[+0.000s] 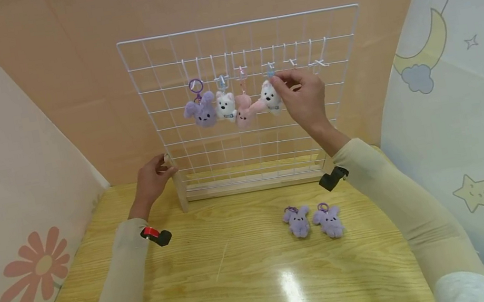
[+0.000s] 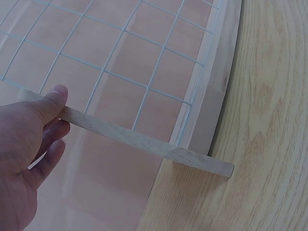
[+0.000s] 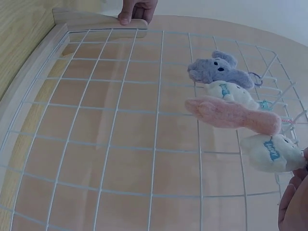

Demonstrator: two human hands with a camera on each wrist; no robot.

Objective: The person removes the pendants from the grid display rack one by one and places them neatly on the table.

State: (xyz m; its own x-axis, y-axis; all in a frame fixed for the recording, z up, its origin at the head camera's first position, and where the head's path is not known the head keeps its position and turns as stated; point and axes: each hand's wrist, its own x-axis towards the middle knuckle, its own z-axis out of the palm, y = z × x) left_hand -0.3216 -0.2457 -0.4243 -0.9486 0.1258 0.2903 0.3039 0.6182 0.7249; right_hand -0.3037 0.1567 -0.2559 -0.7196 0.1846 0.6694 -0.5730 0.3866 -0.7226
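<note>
My right hand (image 1: 304,99) is raised at the wire grid (image 1: 237,24), pinching a white plush keychain (image 1: 269,99) near its top, close to a hook. Whether its ring sits on that hook I cannot tell. Left of it hang a pink plush keychain (image 1: 243,114), another white plush keychain (image 1: 225,104) and a purple plush keychain (image 1: 204,113). With thumb and fingers, my left hand (image 1: 152,181) grips the wooden side post (image 2: 130,134) of the grid's stand. In the right wrist view, the held white plush (image 3: 270,154) is beside my fingers, which the frame edge partly cuts off.
Two purple plush keychains (image 1: 299,222) lie on the wooden table (image 1: 227,292), in front of the stand's base bar (image 1: 252,184). Farther right on the grid, more white hooks (image 1: 318,63) stick out. Decorated panels (image 1: 449,127) stand at both sides.
</note>
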